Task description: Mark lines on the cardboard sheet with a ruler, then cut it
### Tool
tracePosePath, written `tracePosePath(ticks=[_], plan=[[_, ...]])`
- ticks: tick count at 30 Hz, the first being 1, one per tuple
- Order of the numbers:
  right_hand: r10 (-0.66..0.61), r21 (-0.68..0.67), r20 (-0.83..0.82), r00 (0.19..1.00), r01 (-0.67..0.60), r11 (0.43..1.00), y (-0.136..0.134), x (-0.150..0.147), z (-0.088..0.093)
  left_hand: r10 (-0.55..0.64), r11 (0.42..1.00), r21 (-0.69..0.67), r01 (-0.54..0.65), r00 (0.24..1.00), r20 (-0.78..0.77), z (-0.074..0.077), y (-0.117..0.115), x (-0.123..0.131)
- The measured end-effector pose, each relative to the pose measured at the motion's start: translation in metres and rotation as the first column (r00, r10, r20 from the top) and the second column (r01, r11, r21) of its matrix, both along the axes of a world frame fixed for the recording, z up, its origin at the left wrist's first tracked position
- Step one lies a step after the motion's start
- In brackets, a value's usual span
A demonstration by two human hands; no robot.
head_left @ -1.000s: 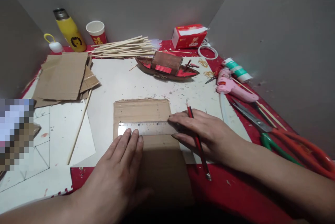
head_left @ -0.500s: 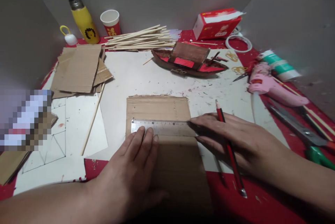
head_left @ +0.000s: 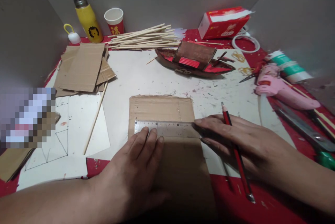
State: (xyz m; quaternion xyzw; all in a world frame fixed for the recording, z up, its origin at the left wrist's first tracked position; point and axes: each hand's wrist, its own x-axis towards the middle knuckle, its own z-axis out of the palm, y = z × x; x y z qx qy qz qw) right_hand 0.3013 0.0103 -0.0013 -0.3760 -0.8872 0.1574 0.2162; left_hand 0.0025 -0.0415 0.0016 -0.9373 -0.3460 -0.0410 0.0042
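Observation:
A clear ruler [head_left: 170, 129] lies across a piece of brown cardboard [head_left: 162, 107], running left to right. My left hand [head_left: 142, 161] rests flat, its fingertips pressing on the ruler's left part and the cardboard. At the other end of the ruler is my right hand [head_left: 243, 140], thumb and fingertips touching the ruler's tip. A red and black pencil [head_left: 237, 156] is tucked between the right hand's fingers, its point up and away from me. Faint pencil dots show on the cardboard above the ruler. Shadow darkens the cardboard's near part.
Behind are a model boat [head_left: 195, 60], wooden sticks [head_left: 146, 37], a paper cup [head_left: 114, 20] and a yellow bottle [head_left: 89, 21]. Cardboard pieces [head_left: 81, 67] lie at left. A pink glue gun [head_left: 285, 91], scissors [head_left: 306, 129] and a tissue pack [head_left: 225, 23] are at right.
The whole view has shifted slightly, so things appear a little further right. Both hands, the ruler and the pencil keep nearly the same places on the cardboard.

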Motion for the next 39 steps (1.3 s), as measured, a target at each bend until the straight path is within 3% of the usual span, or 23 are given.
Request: tracePosePath(ticks=[14, 18, 35, 39], plan=[[0.017, 0.024, 0.022, 1.0, -0.017, 1.0, 0.0017, -0.004, -0.0016, 0.062, 0.99, -0.123, -0.063, 0.998, -0.012, -0.0034, 0.0014, 0.0022], [0.019, 0.037, 0.023, 1.0, -0.019, 0.999, 0.001, -0.0042, -0.0008, 0.031, 0.991, -0.133, -0.033, 0.999, -0.02, -0.0023, 0.0035, 0.0011], [0.033, 0.102, 0.03, 0.999, -0.036, 0.994, 0.0041, -0.0054, -0.0017, 0.047, 0.998, -0.042, -0.049, 0.998, -0.043, -0.0032, 0.009, 0.0013], [-0.086, 0.106, 0.015, 0.996, 0.083, 0.991, -0.0019, -0.0062, 0.007, 0.074, 0.995, -0.065, -0.077, 0.996, -0.05, -0.0016, 0.0085, 0.0019]])
